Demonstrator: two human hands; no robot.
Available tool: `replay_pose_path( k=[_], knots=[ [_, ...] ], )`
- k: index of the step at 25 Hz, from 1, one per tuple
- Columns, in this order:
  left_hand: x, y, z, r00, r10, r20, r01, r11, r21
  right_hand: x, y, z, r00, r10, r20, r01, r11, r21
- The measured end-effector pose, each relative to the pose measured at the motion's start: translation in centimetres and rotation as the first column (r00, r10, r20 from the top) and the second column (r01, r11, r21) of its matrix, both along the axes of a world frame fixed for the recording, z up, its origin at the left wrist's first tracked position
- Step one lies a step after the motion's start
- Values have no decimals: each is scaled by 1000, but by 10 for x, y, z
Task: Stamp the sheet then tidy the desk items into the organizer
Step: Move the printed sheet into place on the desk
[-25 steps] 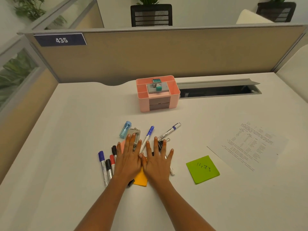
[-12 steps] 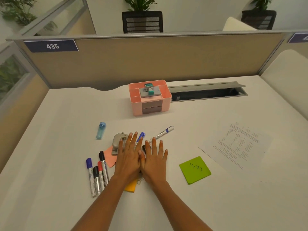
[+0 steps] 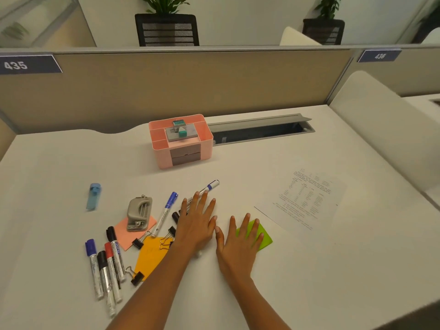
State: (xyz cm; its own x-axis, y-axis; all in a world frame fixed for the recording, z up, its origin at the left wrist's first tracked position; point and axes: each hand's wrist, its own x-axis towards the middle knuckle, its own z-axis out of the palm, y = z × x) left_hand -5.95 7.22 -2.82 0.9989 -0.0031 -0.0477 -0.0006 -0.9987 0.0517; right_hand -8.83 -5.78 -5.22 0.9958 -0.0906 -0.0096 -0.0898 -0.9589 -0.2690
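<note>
both grips lie flat and spread on the surface [image 3: 309, 277], holding nothing: the left grip [image 3: 195, 225] rests its fingers over a white pen [image 3: 210, 186], the right grip [image 3: 238, 244] covers part of the green note [image 3: 266, 239]. the sheet [image 3: 307, 198] lies ahead and to the right of the right grip. what looks like the stamp [image 3: 182, 133] sits on the pink organizer [image 3: 183, 151], well ahead of the left grip. a sideways sweep of flat palms would likely roll the markers [image 3: 107, 265], left of the left grip, toward the near edge, or crease the note. readable: panel plates "435" [image 3: 15, 65] and "436" [image 3: 379, 55]; the sheet's print and the marker lettering are too small.
</note>
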Motion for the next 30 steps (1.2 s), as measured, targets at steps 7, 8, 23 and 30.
replay_pose_path(
  k=[7,8,23,30],
  knots=[
    [-16,36,-4,997,79,-8,-78,993,84,-17,42,-8,995,96,-2,-96,995,12],
    [-20,42,-3,995,98,6,-98,991,90,-19,50,-8,993,118,4,-118,993,11],
    [-24,56,24,977,173,124,-169,985,-47,-10,46,33,981,142,133,-182,914,363],
    [30,-40,45,993,120,-13,-117,937,-329,61,-107,55,875,-481,-48,470,822,323]
  ],
)
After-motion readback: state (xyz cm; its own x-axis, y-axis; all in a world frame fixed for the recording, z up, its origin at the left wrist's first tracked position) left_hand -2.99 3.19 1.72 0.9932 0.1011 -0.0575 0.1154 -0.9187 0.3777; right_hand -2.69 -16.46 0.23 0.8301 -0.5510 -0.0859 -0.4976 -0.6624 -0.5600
